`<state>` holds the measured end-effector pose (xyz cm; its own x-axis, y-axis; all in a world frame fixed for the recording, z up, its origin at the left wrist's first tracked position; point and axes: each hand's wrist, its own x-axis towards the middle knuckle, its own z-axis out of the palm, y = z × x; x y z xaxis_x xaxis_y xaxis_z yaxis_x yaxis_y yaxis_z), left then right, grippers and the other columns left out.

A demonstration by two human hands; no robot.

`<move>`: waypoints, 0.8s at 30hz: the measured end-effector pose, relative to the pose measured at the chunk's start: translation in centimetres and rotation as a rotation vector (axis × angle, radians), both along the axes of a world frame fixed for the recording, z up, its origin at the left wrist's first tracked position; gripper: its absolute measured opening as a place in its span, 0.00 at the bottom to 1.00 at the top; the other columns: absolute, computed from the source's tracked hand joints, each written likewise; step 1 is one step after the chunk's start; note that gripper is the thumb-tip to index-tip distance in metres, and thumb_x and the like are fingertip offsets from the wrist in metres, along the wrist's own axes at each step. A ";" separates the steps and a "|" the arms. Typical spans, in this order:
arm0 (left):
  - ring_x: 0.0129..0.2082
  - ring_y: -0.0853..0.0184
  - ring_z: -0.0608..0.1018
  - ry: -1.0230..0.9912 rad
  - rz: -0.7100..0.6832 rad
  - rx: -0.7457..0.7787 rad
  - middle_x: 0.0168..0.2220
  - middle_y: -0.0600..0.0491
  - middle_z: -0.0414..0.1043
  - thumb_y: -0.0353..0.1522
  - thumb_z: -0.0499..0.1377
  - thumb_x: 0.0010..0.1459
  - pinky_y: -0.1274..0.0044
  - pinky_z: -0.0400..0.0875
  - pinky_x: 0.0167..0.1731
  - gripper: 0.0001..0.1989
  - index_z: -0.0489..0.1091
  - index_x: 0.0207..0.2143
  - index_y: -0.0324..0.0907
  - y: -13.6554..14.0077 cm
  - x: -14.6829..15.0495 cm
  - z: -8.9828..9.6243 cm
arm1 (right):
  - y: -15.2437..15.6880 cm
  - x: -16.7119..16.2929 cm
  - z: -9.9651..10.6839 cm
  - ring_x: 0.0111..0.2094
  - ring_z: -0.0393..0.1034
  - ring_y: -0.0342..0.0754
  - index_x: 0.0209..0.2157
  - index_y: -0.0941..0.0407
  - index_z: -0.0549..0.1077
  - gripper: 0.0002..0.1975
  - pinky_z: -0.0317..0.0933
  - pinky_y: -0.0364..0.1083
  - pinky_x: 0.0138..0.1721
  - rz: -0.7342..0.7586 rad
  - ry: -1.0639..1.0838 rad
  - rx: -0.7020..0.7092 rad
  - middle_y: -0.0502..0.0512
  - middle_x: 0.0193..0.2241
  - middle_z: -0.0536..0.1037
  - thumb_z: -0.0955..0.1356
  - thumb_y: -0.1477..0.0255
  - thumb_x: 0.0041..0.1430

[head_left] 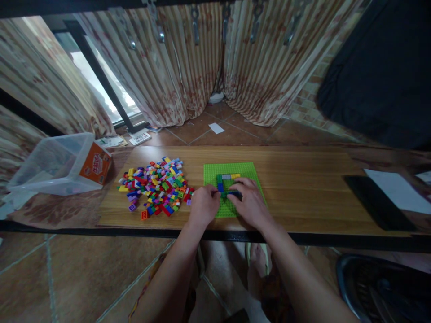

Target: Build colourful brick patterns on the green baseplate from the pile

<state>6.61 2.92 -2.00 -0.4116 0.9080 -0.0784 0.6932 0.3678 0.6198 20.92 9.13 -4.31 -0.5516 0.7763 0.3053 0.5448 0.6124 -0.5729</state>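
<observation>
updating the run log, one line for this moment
left hand: at bricks; right hand: at bricks; green baseplate: beneath; brick pile: left

From head height, the view faces forward and down (fairly near) over the wooden table (310, 188).

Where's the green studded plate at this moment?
In the head view, the green studded plate lies near the middle of the wooden table, right of the pile of toy bricks, with the left hand and right hand over it.
</observation>
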 end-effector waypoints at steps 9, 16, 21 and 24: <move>0.31 0.65 0.78 0.033 0.034 -0.008 0.32 0.48 0.78 0.31 0.56 0.55 0.78 0.64 0.29 0.10 0.77 0.33 0.41 0.1 0.2 -0.1 | 0.3 0.1 -0.1 0.43 0.66 0.54 0.31 0.53 0.78 0.08 0.61 0.55 0.47 -0.068 0.063 0.006 0.57 0.38 0.72 0.66 0.72 0.56; 0.31 0.65 0.78 0.038 0.060 -0.029 0.32 0.48 0.79 0.32 0.56 0.55 0.78 0.64 0.29 0.10 0.78 0.33 0.41 0.3 0.3 0.1 | -0.2 -0.2 0.0 0.45 0.65 0.54 0.31 0.51 0.80 0.08 0.62 0.55 0.46 -0.031 0.061 0.030 0.57 0.39 0.73 0.66 0.72 0.57; 0.30 0.64 0.78 0.065 0.061 -0.058 0.30 0.47 0.78 0.32 0.56 0.55 0.77 0.63 0.28 0.10 0.78 0.31 0.41 0.4 0.4 0.2 | -0.4 -0.4 -0.1 0.45 0.65 0.55 0.31 0.51 0.80 0.08 0.62 0.55 0.45 -0.037 0.040 0.036 0.58 0.39 0.73 0.67 0.72 0.56; 0.31 0.64 0.78 0.087 0.068 -0.075 0.29 0.47 0.78 0.33 0.56 0.54 0.77 0.63 0.29 0.10 0.78 0.29 0.41 0.5 0.4 0.3 | -0.5 -0.6 -0.2 0.44 0.65 0.55 0.30 0.51 0.80 0.08 0.62 0.56 0.45 -0.049 0.037 0.047 0.58 0.39 0.73 0.67 0.73 0.56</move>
